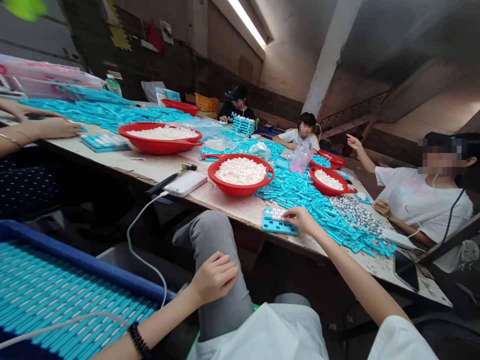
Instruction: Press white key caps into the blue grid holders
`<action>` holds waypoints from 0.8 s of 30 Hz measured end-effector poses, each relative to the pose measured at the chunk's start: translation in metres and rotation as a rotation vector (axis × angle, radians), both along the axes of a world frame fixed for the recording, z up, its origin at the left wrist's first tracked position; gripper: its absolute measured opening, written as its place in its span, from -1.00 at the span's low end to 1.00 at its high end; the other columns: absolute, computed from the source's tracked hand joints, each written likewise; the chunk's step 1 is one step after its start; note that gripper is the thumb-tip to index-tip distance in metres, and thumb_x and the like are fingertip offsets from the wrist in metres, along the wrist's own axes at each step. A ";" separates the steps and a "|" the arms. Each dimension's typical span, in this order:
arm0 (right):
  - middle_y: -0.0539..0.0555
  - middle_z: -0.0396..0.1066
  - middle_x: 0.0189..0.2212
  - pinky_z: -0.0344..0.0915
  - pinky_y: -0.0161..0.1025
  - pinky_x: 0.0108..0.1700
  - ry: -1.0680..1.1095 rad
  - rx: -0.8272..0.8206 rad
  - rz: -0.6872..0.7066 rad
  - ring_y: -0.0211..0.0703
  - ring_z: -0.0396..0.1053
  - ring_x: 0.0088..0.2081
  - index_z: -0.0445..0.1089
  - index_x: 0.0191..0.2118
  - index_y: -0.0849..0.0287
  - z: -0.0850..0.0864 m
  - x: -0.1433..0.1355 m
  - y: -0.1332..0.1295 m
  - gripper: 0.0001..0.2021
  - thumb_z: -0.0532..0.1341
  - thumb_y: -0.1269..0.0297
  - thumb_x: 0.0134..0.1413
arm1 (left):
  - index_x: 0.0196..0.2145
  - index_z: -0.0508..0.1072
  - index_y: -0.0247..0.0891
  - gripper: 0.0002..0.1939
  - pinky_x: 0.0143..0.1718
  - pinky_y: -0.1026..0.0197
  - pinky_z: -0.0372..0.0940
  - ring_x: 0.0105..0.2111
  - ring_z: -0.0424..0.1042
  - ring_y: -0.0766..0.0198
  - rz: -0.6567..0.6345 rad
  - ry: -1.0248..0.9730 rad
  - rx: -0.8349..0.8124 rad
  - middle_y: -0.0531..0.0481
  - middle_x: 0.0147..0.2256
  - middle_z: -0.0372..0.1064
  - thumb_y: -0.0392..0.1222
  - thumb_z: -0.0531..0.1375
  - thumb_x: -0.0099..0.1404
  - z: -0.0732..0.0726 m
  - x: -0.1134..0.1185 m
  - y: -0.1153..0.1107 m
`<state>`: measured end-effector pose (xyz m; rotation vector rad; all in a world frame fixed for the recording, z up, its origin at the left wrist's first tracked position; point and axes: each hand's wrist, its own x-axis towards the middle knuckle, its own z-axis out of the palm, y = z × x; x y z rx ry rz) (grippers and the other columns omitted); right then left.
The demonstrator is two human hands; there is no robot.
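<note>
My right hand (299,219) is over a blue tray-like piece (279,228) near the table's edge, its fingertips pressed together on the white blocks (275,214) set in it. Whether those fingers pinch a block is too small to tell. My left hand (217,276) rests on my grey-trousered knee with its fingers curled; nothing shows in it. Just behind the blue piece stands a red basin (241,190) filled with white pieces (240,170). Loose blue parts (300,192) are heaped to the right of it.
A white power bank (186,184) with a cable and a hammer (170,178) lie left. Another red basin (161,145) stands beyond. A blue crate (75,250) of blue pieces is low left. Several people sit around the table (240,207); a phone (406,270) lies right.
</note>
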<state>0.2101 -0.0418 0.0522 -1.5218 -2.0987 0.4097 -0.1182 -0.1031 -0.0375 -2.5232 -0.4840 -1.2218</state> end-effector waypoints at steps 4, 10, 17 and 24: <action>0.11 0.58 -0.27 0.38 -0.30 -0.16 -0.147 0.013 0.011 -0.14 0.52 -0.26 0.62 -0.29 0.16 0.000 -0.004 0.006 -0.89 0.36 0.48 0.05 | -0.59 0.29 -0.21 -0.68 -0.37 0.17 0.10 -0.52 0.15 0.27 -0.003 -0.002 0.008 0.10 -0.64 0.19 -0.42 0.12 0.30 0.000 0.000 0.000; 0.09 0.58 -0.27 0.33 -0.33 -0.18 -0.215 0.031 -0.025 -0.14 0.50 -0.27 0.64 -0.27 0.13 -0.001 -0.008 0.007 -0.85 0.34 0.49 0.07 | -0.58 0.28 -0.22 -0.68 -0.37 0.16 0.11 -0.52 0.17 0.27 -0.011 0.007 0.018 0.10 -0.64 0.22 -0.40 0.12 0.33 -0.001 0.001 0.002; 0.11 0.57 -0.30 0.24 -0.29 -0.24 -0.389 0.054 0.000 -0.07 0.46 -0.24 0.64 -0.30 0.13 0.000 -0.012 0.008 -0.81 0.28 0.51 0.08 | -0.58 0.27 -0.22 -0.67 -0.36 0.16 0.10 -0.52 0.17 0.27 -0.012 0.019 0.020 0.11 -0.64 0.22 -0.40 0.13 0.33 0.001 0.001 0.002; 0.12 0.55 -0.45 0.18 -0.28 -0.32 -0.515 0.016 0.072 -0.07 0.46 -0.32 0.58 -0.50 0.17 0.011 -0.018 0.014 -0.75 0.24 0.63 -0.03 | -0.59 0.28 -0.22 -0.67 -0.36 0.17 0.10 -0.52 0.17 0.27 -0.008 0.003 0.018 0.11 -0.65 0.21 -0.41 0.13 0.32 0.002 0.002 0.000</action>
